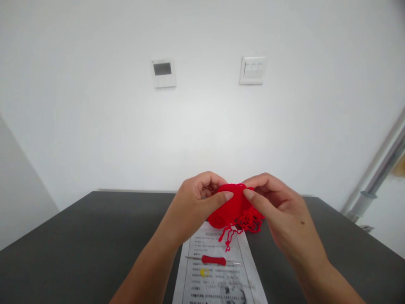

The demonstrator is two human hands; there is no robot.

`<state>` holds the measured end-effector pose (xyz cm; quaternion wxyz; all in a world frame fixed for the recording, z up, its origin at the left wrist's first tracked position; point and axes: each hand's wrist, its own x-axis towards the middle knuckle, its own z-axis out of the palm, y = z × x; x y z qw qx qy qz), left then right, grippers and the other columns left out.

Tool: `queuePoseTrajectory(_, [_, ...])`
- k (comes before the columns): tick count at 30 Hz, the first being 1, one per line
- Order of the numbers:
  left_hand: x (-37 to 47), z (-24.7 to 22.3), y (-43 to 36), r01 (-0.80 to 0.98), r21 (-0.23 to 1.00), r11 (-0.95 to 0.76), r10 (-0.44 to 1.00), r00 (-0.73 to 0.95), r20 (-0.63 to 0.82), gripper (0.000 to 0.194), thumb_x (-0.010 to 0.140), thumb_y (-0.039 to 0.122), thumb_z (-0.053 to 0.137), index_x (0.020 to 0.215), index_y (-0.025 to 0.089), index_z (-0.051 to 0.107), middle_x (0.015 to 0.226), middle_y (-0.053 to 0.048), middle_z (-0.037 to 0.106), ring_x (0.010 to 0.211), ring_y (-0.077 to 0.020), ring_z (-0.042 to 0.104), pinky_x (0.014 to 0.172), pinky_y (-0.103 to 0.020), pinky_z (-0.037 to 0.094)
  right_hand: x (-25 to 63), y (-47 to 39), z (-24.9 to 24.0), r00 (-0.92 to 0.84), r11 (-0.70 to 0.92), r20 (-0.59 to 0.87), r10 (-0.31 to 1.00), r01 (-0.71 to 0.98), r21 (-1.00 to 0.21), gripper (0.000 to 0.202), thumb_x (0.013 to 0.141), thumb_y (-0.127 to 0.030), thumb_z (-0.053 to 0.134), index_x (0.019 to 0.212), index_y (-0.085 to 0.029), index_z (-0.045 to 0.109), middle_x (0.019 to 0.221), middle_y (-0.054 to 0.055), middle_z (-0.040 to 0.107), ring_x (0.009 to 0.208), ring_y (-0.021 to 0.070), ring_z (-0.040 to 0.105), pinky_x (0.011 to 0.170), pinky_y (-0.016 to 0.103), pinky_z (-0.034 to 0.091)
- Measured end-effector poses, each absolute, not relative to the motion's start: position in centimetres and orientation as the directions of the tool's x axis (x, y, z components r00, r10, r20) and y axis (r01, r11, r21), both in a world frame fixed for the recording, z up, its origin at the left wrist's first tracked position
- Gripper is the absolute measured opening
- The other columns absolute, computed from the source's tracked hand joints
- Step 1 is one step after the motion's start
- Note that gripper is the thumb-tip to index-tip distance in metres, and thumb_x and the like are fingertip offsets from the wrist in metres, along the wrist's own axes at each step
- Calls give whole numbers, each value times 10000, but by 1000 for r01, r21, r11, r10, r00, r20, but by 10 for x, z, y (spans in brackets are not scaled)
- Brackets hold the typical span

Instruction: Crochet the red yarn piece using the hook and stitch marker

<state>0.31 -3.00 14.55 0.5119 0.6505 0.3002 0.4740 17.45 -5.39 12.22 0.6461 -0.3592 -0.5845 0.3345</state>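
**Red yarn piece (pixel 225 209) held up over a dark desk (pixel 63 245)**

I see the person's left hand (pixel 196 202) clamped on the piece, the thumb pressed flat on its front and the other fingers curled behind. The right hand (pixel 281 213) pinches its upper right edge between thumb and forefinger. Both thumb tips are near each other, but apart.

Under the right side of the piece there is a bunch of curly loose yarn (pixel 251 220), of the same red colour. Some thin strands (pixel 227 244) hang lower, in front of a printed sheet (pixel 182 287). On this sheet lies a slim tool (pixel 214 260) with red handle and a thin metal tip at each end. Just beside it, nearer to the person, is a small yellow item (pixel 204 272), too blurred to name.

Behind the desk, the white wall (pixel 202 126) carries a panel with grey screen (pixel 163 73) and a switch plate (pixel 253 71).
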Motion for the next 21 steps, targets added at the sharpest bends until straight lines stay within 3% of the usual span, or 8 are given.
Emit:
queuePoseTrajectory(2, [1,146,-29,-130,958,-257,876,387,287,131,781,259,763,772,157,682,678,17,675,596,-98,592,574,-211,457,173,-55,122,95,542,537,838,-36,-839,61,809,-225,732,841,-233,680,737,-16,655,554,108,525,503,208,460])
queuePoseTrajectory(6, [-3,147,-30,-157,965,-209,880,400,256,120,759,238,774,753,148,695,642,16,674,561,-90,583,544,-197,450,172,-55,122,15,551,553,833,-116,-826,291,838,-132,681,1080,-294,681,819,-37,650,539,79,481,472,169,425])
queuePoseTrajectory(9, [-3,146,-31,-161,963,-214,877,402,262,112,758,223,780,743,153,694,626,21,674,551,-88,581,535,-191,446,172,-54,124,-40,527,540,841,-165,-834,247,820,-121,690,1017,-269,683,876,-23,670,596,82,534,491,165,437])
queuePoseTrajectory(15, [-1,148,-29,-169,945,-279,873,366,323,88,794,209,771,753,162,709,664,22,689,587,-87,598,557,-183,463,175,-57,125,-63,418,429,901,-145,-897,18,851,-200,692,862,-214,688,693,-38,608,540,75,503,478,166,395])
queuePoseTrajectory(21, [0,144,-29,-213,929,-302,857,366,363,79,831,192,753,763,172,718,674,33,696,589,-72,604,557,-161,468,177,-60,129,-24,407,410,912,-75,-910,64,818,-257,727,846,-203,709,674,-19,648,592,100,554,542,181,440])
